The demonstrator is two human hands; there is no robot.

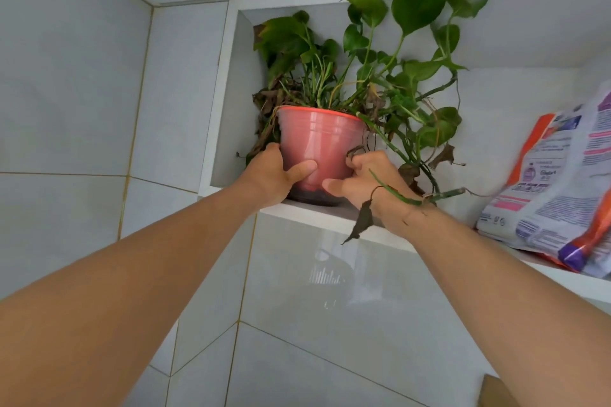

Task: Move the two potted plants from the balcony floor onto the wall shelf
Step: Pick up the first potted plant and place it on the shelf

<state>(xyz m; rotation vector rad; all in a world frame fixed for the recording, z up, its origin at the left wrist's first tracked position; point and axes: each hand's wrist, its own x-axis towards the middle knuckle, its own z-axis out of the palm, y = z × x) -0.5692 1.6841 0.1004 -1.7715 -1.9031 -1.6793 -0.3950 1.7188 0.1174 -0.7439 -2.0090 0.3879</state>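
One potted plant (319, 145), a pink-red plastic pot with trailing green leaves and some brown dead ones, sits at the left end of the wall shelf (307, 213). Left hand (274, 175) and right hand (367, 178) each grip its sides. One printed bag (558, 188) lies far right.

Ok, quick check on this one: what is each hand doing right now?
Left hand: grips the left side of the red pot on the shelf.
Right hand: grips the pot's right side, thumb across the front.

detergent bag (558, 188) blurred and cut off at right, both hands' fingers hidden behind pot (319, 145)
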